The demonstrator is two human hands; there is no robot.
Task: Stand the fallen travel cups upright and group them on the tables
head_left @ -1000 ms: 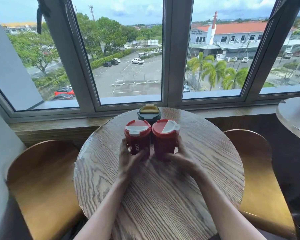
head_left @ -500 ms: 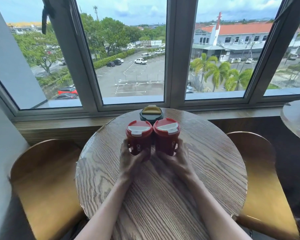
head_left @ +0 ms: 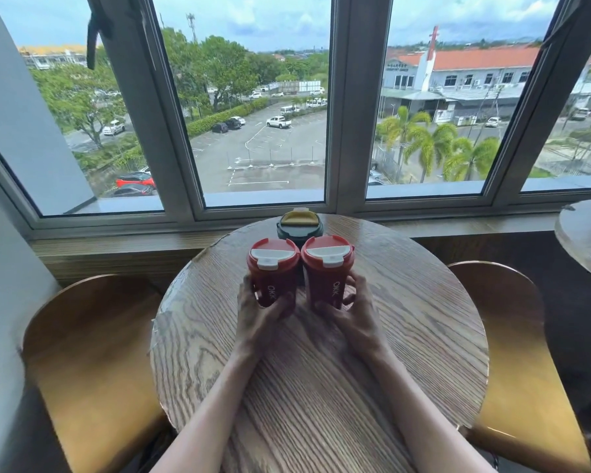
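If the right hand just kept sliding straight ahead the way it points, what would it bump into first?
The right hand already wraps the right red cup, so that moves with it. Beyond it, the dark green cup probably comes first, though depth is hard to judge.

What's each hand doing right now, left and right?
Left hand: closed around the left red cup, which stands upright on the table.
Right hand: closed around the right red cup, also upright.
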